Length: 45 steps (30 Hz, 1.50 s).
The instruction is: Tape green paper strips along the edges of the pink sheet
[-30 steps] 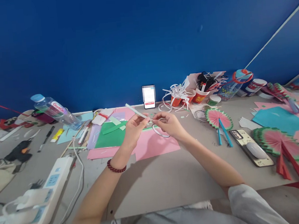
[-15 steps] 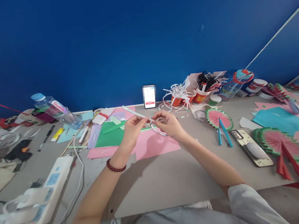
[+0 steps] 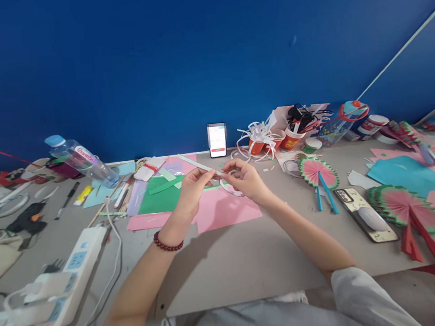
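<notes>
Table (image 3: 230, 263): sheets (image 3: 221, 211) centre; above them, paper strip (image 3: 197, 164) between left hand (image 3: 193, 188) and right hand (image 3: 246, 180); bottle (image 3: 82, 160) back left; power strip (image 3: 72, 269) front left; phone (image 3: 217, 140) behind; cups (image 3: 276, 140) right of phone; fans (image 3: 404, 205) right.

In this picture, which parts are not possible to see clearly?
Head view: the join between paper strip and paper loop, hidden by left hand and right hand.
Phone screen: blurred.
Things inside the cups: too small to identify.

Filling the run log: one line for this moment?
left hand: pinches paper strip | right hand: holds thin ring | below: pink paper
</notes>
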Each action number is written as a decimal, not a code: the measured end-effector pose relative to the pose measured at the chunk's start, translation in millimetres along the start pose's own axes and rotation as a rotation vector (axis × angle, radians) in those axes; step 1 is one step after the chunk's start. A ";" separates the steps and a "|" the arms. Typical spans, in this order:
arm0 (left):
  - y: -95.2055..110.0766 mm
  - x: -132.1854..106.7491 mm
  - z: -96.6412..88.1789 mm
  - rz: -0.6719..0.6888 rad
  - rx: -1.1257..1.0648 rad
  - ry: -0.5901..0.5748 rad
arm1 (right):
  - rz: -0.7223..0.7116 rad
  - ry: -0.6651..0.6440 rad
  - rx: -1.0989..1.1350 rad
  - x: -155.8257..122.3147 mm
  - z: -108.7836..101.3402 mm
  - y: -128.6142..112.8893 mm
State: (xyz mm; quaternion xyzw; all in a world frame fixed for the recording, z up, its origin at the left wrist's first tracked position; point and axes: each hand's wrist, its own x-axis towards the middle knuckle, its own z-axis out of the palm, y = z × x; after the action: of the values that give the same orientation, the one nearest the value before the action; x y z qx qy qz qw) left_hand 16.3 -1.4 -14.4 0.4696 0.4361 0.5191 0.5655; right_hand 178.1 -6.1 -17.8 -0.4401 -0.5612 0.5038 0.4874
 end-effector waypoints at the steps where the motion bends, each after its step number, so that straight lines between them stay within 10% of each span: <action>1: 0.9 -0.4 0.1 -0.005 -0.007 -0.003 | 0.010 -0.007 0.012 0.4 -0.4 0.1; 25: 1.6 -1.0 0.8 0.088 0.102 0.014 | -0.151 -0.044 -0.167 1.9 -3.0 2.2; 45: -2.9 3.9 -3.4 0.132 0.117 0.078 | 0.003 -0.103 -0.109 1.5 -5.5 5.8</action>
State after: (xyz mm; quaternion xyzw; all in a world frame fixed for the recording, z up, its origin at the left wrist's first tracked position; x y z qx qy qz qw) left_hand 13.8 2.7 -17.9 0.5090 0.4555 0.5468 0.4842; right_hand 183.4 -3.3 -23.4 -0.4403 -0.6114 0.4954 0.4324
